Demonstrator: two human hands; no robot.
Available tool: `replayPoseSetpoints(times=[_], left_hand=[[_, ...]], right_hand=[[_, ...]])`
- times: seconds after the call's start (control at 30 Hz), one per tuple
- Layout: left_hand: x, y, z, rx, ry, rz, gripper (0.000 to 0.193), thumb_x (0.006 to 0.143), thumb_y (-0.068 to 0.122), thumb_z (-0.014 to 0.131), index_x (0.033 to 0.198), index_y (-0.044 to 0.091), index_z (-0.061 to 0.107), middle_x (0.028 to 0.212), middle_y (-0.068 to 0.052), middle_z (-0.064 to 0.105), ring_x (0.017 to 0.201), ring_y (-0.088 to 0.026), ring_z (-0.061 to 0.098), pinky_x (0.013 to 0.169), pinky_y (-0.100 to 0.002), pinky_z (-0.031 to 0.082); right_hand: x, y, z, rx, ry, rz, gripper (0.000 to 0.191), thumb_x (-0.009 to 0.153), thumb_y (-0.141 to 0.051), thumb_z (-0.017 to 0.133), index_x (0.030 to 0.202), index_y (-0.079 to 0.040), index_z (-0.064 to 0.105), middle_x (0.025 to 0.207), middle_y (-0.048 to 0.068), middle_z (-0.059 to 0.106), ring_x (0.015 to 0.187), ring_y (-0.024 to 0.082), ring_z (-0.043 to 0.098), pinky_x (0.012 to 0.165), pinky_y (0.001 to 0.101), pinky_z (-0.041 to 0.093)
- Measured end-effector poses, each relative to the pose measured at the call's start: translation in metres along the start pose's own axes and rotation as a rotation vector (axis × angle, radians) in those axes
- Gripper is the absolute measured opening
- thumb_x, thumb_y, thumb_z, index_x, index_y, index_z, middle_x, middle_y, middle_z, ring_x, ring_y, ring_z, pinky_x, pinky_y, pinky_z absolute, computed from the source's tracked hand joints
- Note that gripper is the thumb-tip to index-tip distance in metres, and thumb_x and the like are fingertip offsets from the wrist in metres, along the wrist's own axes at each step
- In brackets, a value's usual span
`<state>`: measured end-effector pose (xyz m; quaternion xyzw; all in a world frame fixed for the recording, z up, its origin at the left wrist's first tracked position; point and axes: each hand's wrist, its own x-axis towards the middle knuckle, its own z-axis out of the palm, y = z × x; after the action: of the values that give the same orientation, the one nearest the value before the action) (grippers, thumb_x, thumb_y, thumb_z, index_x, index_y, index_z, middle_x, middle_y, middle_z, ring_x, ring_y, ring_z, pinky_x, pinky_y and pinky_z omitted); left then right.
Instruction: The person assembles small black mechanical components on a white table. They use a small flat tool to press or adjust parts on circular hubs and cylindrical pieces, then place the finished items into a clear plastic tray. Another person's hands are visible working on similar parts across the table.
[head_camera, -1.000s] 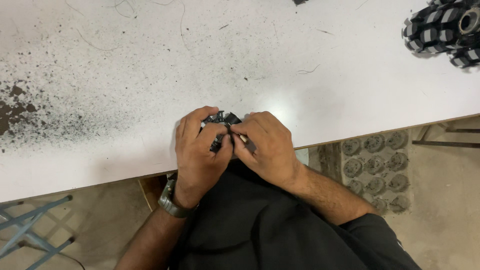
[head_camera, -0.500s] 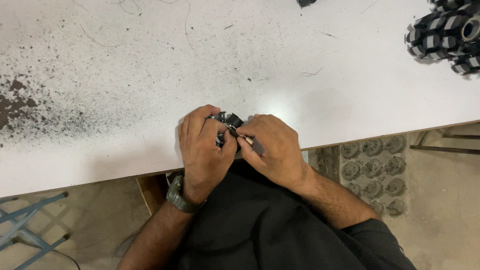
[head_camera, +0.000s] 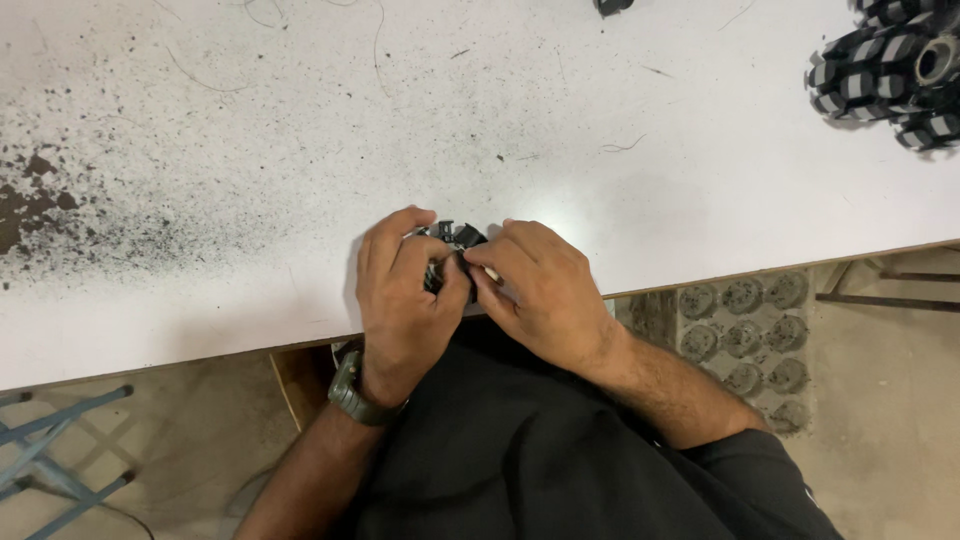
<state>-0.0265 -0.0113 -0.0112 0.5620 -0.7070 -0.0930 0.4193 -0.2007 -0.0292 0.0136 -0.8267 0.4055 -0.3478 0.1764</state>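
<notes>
- Landmark: the white table top (head_camera: 600, 150), speckled with dark dust that thickens into a smear toward its left end; its near edge runs across the middle of the view.
- Small black ribbed part (head_camera: 455, 240), seemingly plastic or metal: it lies at the near edge of the table top, around the middle of that edge. Only its upper rim and a few fins show; the rest is covered by fingers, so its full shape cannot be made out.
- Left hand (head_camera: 405, 290): curled over the left side of the black part, fingers closed around it and thumb pressed toward the middle. A dark green wristwatch (head_camera: 355, 395) sits on the wrist, just off the table top's near edge.
- Right hand (head_camera: 535, 290): wrapped over the right side of the same part, its fingertips meeting those of the left hand. The two hands are together, both clamped on the part; what the fingertips pinch between them is hidden.
- Pile of black and grey ribbed round parts (head_camera: 895, 70): at the far right corner of the table top, cut off by the frame.
- Dark object (head_camera: 612, 6): at the far edge of the table top, mostly out of view, unidentifiable.
- Grey moulded tray with round pockets (head_camera: 745, 335): below the table top's near edge to the right, on the floor, partly hidden by the right forearm.
- Blue metal frame (head_camera: 50, 450): below the table top at lower left, cut off.
</notes>
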Motion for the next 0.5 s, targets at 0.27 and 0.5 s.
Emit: replayPoseSetpoints(times=[0.27,0.5], left_hand=[[0.021,0.006,-0.030,0.121,-0.245,0.104,0.027,0.077,0.009,0.082,0.095,0.001,0.064,0.110,-0.015,0.059,0.099,-0.033,0.059,0.081,-0.048,0.051],[0.028,0.012,-0.020,0.216,-0.264,0.062,0.016,0.085,0.007,0.075,0.096,0.001,0.065,0.111,-0.013,0.061,0.095,-0.031,0.062,0.080,-0.046,0.052]], right_hand=[[-0.009,0.007,0.007,0.119,0.165,0.053,0.023,0.089,0.001,0.074,0.106,-0.004,0.060,0.097,0.010,0.066,0.090,0.028,0.067,0.079,0.0397,0.056],[-0.013,0.011,0.007,0.096,0.151,0.071,0.022,0.086,0.001,0.075,0.102,-0.005,0.061,0.093,0.009,0.065,0.084,0.026,0.064,0.071,0.0376,0.050]])
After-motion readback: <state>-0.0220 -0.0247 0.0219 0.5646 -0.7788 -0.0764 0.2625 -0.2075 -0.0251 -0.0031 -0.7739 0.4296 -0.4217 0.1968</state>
